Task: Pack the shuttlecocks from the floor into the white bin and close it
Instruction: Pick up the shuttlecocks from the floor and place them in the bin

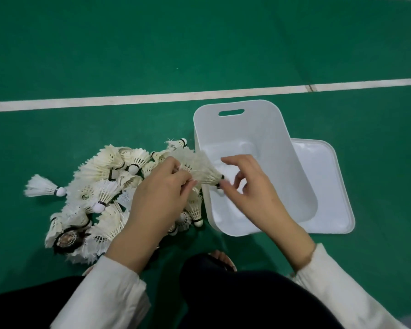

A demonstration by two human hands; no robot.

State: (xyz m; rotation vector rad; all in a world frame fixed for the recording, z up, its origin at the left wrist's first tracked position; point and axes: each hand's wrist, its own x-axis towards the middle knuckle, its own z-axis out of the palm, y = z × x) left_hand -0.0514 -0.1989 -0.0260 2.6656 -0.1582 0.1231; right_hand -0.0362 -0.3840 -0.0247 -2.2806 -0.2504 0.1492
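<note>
A pile of white feather shuttlecocks lies on the green floor at the left. The white bin stands open to its right, with its lid flat on the floor behind its right side. One shuttlecock hangs over the bin's left rim, cork end pointing right. My left hand pinches its feather skirt. My right hand pinches its cork end with thumb and forefinger above the bin's inside. The bin's floor looks bare apart from a white patch under my right hand.
A white court line crosses the floor beyond the bin. A single shuttlecock lies apart at the pile's left. My dark-trousered knees and a sandalled foot sit close below the bin.
</note>
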